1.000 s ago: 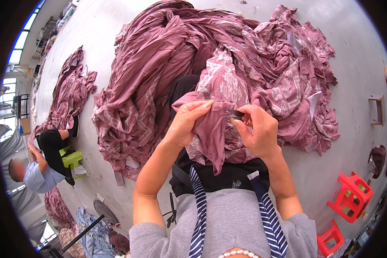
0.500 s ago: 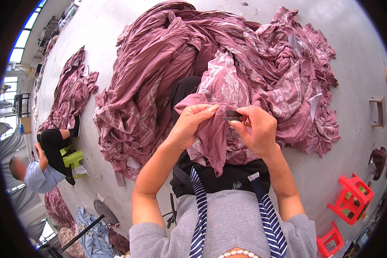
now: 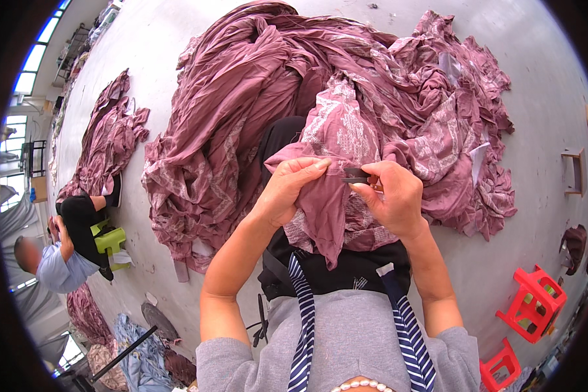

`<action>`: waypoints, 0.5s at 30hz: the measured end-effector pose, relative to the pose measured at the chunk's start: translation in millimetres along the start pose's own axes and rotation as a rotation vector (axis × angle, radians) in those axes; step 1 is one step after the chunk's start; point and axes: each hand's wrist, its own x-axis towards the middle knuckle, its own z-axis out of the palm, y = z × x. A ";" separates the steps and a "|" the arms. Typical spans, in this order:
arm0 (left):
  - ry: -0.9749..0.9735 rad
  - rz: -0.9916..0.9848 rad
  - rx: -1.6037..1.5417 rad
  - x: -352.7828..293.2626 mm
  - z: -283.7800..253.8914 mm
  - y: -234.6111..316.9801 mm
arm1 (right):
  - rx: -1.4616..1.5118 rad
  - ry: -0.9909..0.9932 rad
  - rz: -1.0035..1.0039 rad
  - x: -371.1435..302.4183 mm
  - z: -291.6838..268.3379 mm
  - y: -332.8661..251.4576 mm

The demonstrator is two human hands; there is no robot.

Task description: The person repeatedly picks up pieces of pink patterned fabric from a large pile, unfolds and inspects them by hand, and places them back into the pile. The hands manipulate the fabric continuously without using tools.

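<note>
Over my lap lies a dusty-pink fabric (image 3: 336, 127) with white printed bands, part of a large heap. My left hand (image 3: 290, 188) pinches its edge between thumb and forefinger, holding it up in a small taut peak. Closed around a pair of small dark thread snips (image 3: 356, 175), my right hand (image 3: 397, 196) keeps their blades pointing left, beside the pinched edge. The two blades look nearly together. A loose flap of the fabric hangs below the left fingertips. Whether a thread lies between the blades is too small to tell.
The pink heap (image 3: 235, 124) spreads ahead on the grey floor. At left a person (image 3: 68, 261) sits on a green stool (image 3: 111, 242) near another pink pile (image 3: 108, 140). Two red stools (image 3: 532, 304) stand at right. Blue cloth (image 3: 140, 359) lies at lower left.
The snips' blades have come closer together and shifted slightly right with my right hand. My left hand keeps its pinch almost unmoved. The seated person's hands have moved a little.
</note>
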 end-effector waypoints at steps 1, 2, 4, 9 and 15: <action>-0.002 -0.006 0.010 0.7 0.6 -0.2 | -0.005 0.005 -0.019 0.6 0.9 0.0; -0.006 0.003 0.019 1.4 0.8 -1.4 | -0.010 0.009 -0.038 1.1 1.5 -0.1; -0.009 0.023 0.038 2.1 0.2 -3.7 | -0.015 0.006 -0.061 3.5 1.0 -2.1; -0.039 0.003 0.012 0.7 0.1 -2.7 | -0.009 0.007 -0.066 4.7 1.1 -0.5; -0.052 -0.019 0.001 1.9 3.3 -5.6 | -0.019 0.039 -0.128 5.2 5.1 0.2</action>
